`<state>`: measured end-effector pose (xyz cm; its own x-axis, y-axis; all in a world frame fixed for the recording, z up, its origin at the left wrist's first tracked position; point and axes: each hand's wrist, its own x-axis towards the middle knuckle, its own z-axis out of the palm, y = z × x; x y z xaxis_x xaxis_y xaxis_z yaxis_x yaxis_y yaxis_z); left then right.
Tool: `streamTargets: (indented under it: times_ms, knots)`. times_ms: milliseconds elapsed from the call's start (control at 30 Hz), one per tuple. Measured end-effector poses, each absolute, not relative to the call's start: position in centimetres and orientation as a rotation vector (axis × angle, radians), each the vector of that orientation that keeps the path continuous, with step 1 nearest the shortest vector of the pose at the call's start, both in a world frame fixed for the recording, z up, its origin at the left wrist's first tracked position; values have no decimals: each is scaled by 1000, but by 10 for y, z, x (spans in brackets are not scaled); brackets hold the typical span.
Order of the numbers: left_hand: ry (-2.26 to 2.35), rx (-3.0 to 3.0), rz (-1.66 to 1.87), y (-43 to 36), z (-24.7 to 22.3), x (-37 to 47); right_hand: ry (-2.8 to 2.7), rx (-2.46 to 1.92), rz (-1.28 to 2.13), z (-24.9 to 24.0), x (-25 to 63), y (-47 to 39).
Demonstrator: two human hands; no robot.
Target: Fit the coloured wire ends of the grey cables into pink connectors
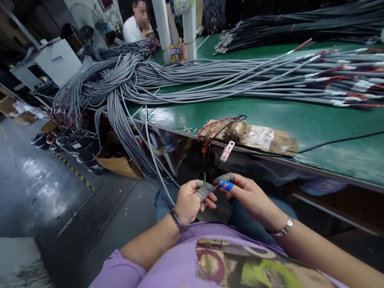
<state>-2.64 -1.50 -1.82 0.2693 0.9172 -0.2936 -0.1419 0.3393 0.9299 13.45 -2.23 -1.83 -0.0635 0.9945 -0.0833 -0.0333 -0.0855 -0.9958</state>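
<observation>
My left hand (191,202) is closed in a pinch, with grey covers on its thumb and finger. It grips the end of a grey cable (154,157), which hangs from the bench and runs behind the wrist. Thin coloured wires, one green, stick up past the fingers. My right hand (252,197), wearing grey finger covers and blue tape, pinches a red wire (216,187) that spans the short gap between the hands. Just beyond, a pink tag-like piece (227,151) hangs at the bench edge beside loose red, orange and black leads (206,137).
Grey cables (203,77) with stripped ends lie in a long bundle across the green bench (338,134). A taped cardboard strip (259,136) is at the front edge. Behind the white posts (161,18) sits a person (132,28). A cardboard box (118,162) stands below.
</observation>
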Motion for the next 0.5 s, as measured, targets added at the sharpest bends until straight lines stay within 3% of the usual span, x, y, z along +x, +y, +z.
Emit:
streamTargets:
  times_ms: [500]
  knots:
    - [1130,1122,800,-13,-18,-14,-1124,-1147,1488,-23,138,-3]
